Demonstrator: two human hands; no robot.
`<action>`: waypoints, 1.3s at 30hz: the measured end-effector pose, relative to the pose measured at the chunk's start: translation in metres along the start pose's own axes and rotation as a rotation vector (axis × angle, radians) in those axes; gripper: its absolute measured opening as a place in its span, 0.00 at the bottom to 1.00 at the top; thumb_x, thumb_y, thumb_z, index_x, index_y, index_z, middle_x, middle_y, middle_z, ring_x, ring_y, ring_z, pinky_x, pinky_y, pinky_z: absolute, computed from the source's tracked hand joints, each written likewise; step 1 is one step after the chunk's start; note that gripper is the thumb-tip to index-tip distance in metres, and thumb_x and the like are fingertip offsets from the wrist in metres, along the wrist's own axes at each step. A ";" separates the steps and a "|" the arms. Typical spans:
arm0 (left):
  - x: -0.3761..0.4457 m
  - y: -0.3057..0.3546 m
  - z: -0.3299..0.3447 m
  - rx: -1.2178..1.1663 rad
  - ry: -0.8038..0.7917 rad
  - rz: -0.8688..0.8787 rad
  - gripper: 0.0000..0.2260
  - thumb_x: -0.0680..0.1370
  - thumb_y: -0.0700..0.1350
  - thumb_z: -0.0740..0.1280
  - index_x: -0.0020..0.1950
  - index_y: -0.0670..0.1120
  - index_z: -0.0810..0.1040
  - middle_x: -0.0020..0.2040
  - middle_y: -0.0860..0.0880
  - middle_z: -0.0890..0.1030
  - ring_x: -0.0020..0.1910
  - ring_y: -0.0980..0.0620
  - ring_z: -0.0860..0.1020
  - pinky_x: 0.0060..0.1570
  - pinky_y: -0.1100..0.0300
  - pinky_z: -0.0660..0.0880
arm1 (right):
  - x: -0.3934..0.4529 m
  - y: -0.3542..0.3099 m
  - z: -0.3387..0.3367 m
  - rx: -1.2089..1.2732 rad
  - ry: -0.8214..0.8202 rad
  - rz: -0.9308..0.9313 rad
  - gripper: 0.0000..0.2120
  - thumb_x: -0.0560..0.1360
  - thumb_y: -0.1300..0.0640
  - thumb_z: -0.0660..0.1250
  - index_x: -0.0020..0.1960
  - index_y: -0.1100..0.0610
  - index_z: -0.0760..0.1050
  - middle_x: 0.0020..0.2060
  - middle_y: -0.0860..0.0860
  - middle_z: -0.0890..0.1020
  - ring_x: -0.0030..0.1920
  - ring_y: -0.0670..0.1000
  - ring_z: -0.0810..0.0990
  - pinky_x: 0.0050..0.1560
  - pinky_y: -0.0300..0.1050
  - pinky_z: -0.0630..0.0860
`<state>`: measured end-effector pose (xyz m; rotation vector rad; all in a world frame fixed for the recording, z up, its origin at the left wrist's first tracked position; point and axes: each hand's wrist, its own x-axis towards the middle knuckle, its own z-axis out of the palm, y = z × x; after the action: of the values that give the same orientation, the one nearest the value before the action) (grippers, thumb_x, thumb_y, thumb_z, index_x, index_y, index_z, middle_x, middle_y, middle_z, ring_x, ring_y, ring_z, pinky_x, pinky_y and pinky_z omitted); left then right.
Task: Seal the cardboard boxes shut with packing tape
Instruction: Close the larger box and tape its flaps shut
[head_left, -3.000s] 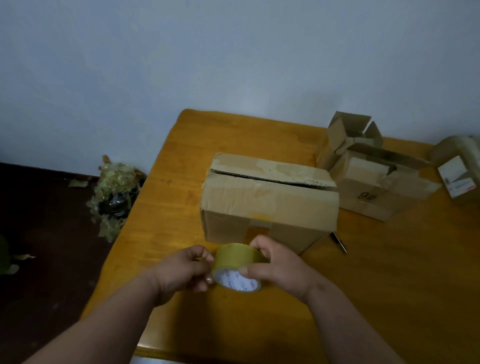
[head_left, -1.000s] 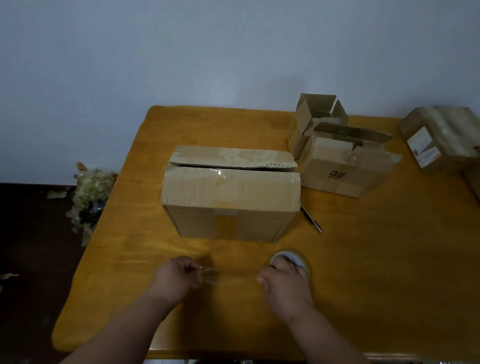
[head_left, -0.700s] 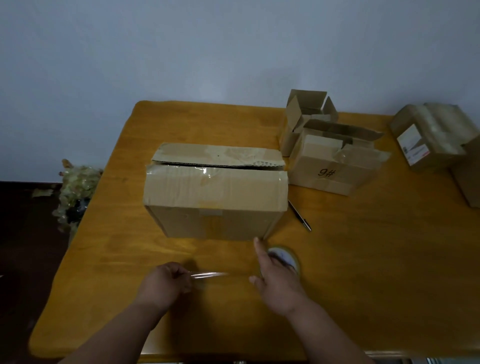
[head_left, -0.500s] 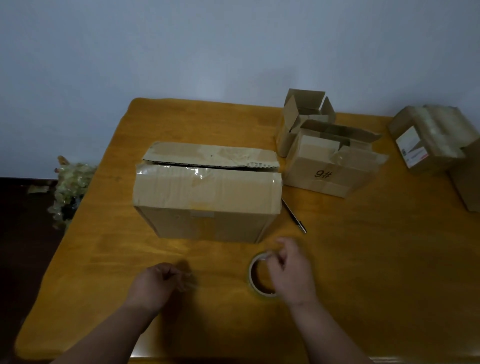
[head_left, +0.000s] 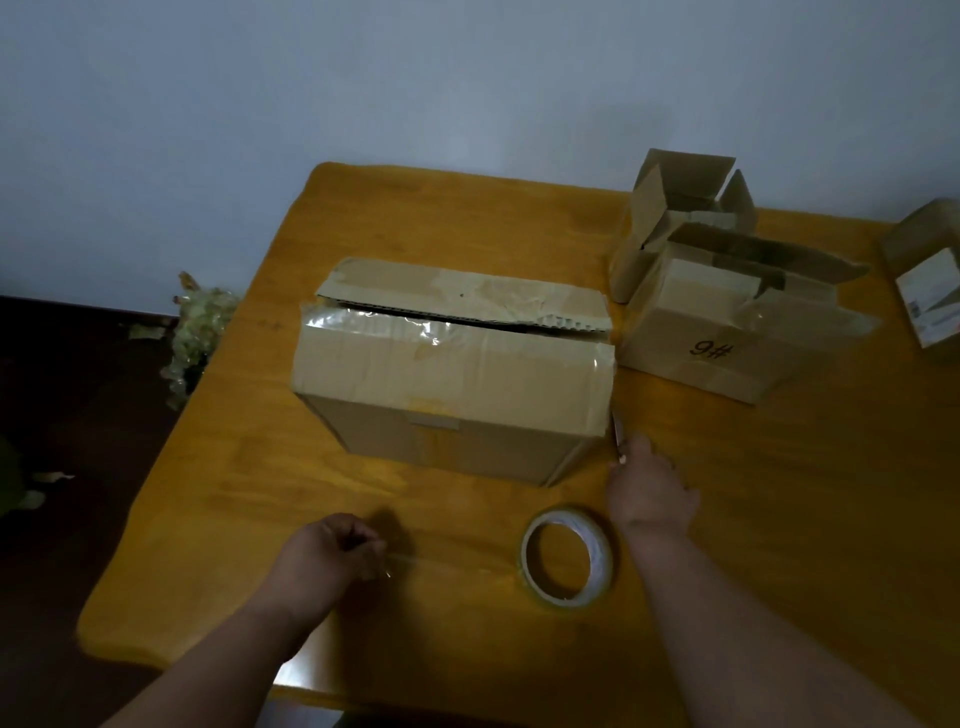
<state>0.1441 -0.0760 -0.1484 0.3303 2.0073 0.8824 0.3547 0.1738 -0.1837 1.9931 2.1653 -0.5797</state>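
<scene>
A large cardboard box (head_left: 452, 374) stands mid-table, its top flaps down with a dark gap along the seam and old clear tape on it. The packing tape roll (head_left: 566, 556) lies flat on the table in front of the box. A thin clear strip runs from the roll leftward to my left hand (head_left: 322, 558), which pinches its free end just above the table. My right hand (head_left: 649, 483) reaches forward past the roll, fingers stretched out. Its fingertips touch the near end of a slim pen-like tool (head_left: 615, 431) lying by the box's right corner.
A box marked 9# (head_left: 727, 338) with loose flaps and a small open box (head_left: 680, 218) stand at the back right. A taped parcel (head_left: 930, 280) sits at the right edge. The wooden table (head_left: 805, 519) ends near my arms. A wad of crumpled tape (head_left: 200, 322) lies on the floor at left.
My right hand let go of the tape roll, which now lies flat, and moved forward to the tool beside the box. My left hand still pinches the tape end.
</scene>
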 end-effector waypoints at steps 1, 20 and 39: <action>0.001 -0.001 0.000 0.007 0.002 -0.005 0.03 0.76 0.37 0.71 0.42 0.40 0.81 0.36 0.43 0.84 0.34 0.52 0.79 0.38 0.58 0.73 | 0.000 0.000 0.002 0.055 -0.015 0.000 0.09 0.81 0.56 0.56 0.61 0.53 0.66 0.58 0.58 0.76 0.59 0.60 0.75 0.57 0.54 0.70; 0.009 0.002 0.001 0.154 -0.065 0.117 0.07 0.77 0.42 0.70 0.39 0.45 0.82 0.35 0.50 0.84 0.33 0.57 0.80 0.37 0.60 0.71 | -0.179 -0.003 -0.001 0.505 -0.009 -0.339 0.04 0.82 0.49 0.57 0.52 0.43 0.70 0.34 0.47 0.77 0.32 0.45 0.77 0.32 0.45 0.74; -0.024 0.003 -0.007 0.240 -0.172 0.222 0.07 0.78 0.43 0.69 0.40 0.48 0.81 0.37 0.49 0.85 0.42 0.45 0.82 0.41 0.56 0.75 | -0.179 -0.043 0.024 -0.121 -0.167 -0.306 0.13 0.76 0.61 0.56 0.58 0.53 0.73 0.47 0.52 0.82 0.44 0.54 0.82 0.34 0.43 0.67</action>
<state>0.1512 -0.0898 -0.1284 0.7516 1.9422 0.7196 0.3284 -0.0030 -0.1338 1.5074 2.3525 -0.6128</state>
